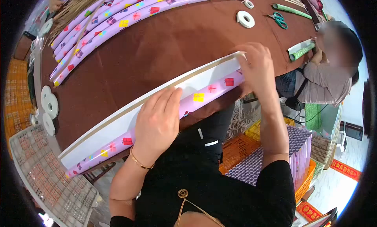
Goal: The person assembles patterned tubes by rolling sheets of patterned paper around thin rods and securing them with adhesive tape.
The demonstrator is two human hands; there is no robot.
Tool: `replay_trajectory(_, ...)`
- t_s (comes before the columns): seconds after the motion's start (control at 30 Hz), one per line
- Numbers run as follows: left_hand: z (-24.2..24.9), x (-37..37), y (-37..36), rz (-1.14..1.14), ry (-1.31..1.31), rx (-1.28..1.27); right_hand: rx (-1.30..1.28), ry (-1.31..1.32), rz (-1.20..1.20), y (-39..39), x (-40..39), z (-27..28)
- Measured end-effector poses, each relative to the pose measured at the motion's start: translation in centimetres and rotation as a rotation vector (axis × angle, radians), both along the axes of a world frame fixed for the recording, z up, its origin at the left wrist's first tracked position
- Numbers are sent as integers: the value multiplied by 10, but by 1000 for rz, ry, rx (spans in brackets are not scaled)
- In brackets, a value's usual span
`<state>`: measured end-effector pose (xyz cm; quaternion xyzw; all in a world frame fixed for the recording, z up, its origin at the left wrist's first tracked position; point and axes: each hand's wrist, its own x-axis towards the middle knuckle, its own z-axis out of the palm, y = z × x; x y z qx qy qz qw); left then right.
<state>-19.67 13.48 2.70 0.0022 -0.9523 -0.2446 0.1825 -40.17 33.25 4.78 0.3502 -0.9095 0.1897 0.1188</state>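
A purple gift-patterned roll (208, 94) lies along the near edge of the brown table, partly unrolled, its white inner side facing up. A tan strip (114, 119) runs along the sheet's far edge. My left hand (159, 119) rests on the middle of the roll and sheet, fingers extended and slightly apart, with nothing held. My right hand (255, 62) is at the sheet's right end, its fingers bent over the corner and blurred; whether they pinch it cannot be made out.
Finished purple rolls (129, 22) lie at the back left. White tape rolls (245, 19) and green scissors (279, 20) sit at the back right. More tape (50, 103) is at the left. A co-worker (330, 66) handles a green roll (302, 51). A white basket (55, 180) stands lower left.
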Motion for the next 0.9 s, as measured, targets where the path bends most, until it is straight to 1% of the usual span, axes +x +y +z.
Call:
replay_trajectory(0.03, 0, 0, 1, 7, -11, -9, 20, 66, -28, 8, -15, -2)
replay_trajectory(0.07, 1, -2, 1, -1, -4, -2, 26, 72, -35, 13, -27, -1)
replay_trajectory(0.13, 2, -2, 1, 4, -11, -31, -6, -260, -242, 18, -40, -1)
replay_trajectory(0.17, 3, -3, 1, -2, -8, -30, -6, -257, -248, 19, -41, 0)
replay_trajectory(0.23, 5, -5, 1, -2, -33, -45, -77, -465, -237, 16, -42, 1)
replay_trajectory(0.33, 7, -8, 0, -16, -46, -36, -52, -465, -213, 15, -39, 2)
replay_trajectory(0.47, 9, -15, 1, -30, -28, -56, -34, -434, -239, 14, -32, 3)
replay_trajectory(0.53, 14, -22, 2, -71, -24, -52, -156, -420, -252, 15, -28, 1)
replay_trajectory(0.57, 17, -28, 3, -74, -21, -57, -162, -417, -254, 18, -31, -3)
replay_trajectory(0.63, 26, -42, 6, -100, 3, -90, -94, -308, -147, 28, -39, -11)
replay_trajectory(0.67, 30, -50, 9, -107, 5, -95, -100, -306, -154, 30, -41, -12)
replay_trajectory(0.73, 35, -70, 14, -184, -19, 24, -66, -334, -119, 32, -42, -12)
replay_trajectory(0.77, 36, -81, 17, -189, -18, 19, -72, -333, -123, 31, -42, -12)
replay_trajectory(0.87, 33, -119, 20, -258, -44, 155, -36, -362, -127, 30, -42, -12)
replay_trajectory(0.9, 29, -131, 22, -262, -46, 144, -26, -357, -121, 30, -42, -13)
